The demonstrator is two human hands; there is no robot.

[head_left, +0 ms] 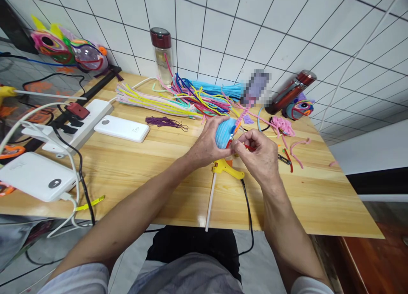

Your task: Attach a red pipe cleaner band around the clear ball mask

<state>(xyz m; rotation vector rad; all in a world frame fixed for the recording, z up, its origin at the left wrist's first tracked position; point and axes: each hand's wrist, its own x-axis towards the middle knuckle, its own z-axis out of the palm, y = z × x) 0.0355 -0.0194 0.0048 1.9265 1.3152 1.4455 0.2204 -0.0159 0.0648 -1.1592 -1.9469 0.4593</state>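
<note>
My left hand (206,144) is wrapped round the left side of a light-blue ball-shaped craft piece (224,134) above the middle of the table. Pink, orange and red pieces show on the ball's right side. My right hand (259,153) is at that side, thumb and forefinger pinched on a red strip (249,147). Part of the strip is hidden by the fingers. Just below the hands a yellow glue gun (228,169) lies on the wooden table (178,192), with a white glue stick (210,202) sticking out of it toward the front edge.
Bundles of coloured pipe cleaners (159,101) lie behind the hands, near a lidded bottle (162,58). A red flask (291,92) leans at the back right. Power banks (123,129) and a power strip (92,119) with cables are on the left. Pink pieces (282,126) lie right.
</note>
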